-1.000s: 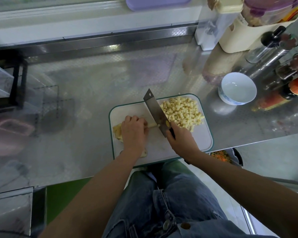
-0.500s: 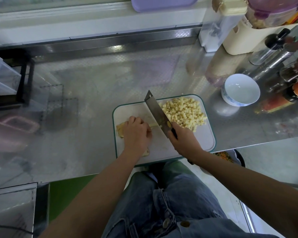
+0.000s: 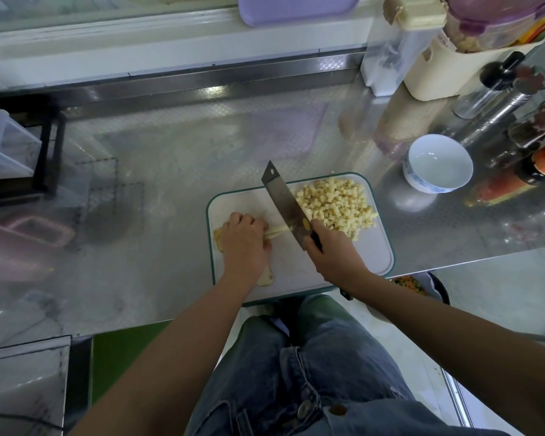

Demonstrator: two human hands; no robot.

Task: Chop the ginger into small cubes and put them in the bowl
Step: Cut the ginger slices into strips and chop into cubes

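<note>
On the white, green-rimmed cutting board (image 3: 372, 256) lies a heap of pale ginger cubes (image 3: 335, 204) at the far right. My left hand (image 3: 244, 243) has curled fingers pressing down on ginger strips (image 3: 276, 231) whose ends stick out toward the blade. More ginger pieces (image 3: 266, 278) lie under and beside that wrist. My right hand (image 3: 331, 253) grips the handle of a cleaver (image 3: 283, 202), whose blade stands edge-down across the strip ends. A white bowl (image 3: 438, 163) stands empty on the counter to the right of the board.
The steel counter (image 3: 170, 190) stretches left and behind the board. Bottles and jars (image 3: 513, 99) crowd the back right, with a cream container (image 3: 438, 67) behind them. A black rack with clear bins (image 3: 16, 146) stands at far left. The counter edge runs just under the board.
The ginger strips now stick out further from my left hand's fingers, which have slid left. The cleaver stays across the strip ends, shifted only slightly.
</note>
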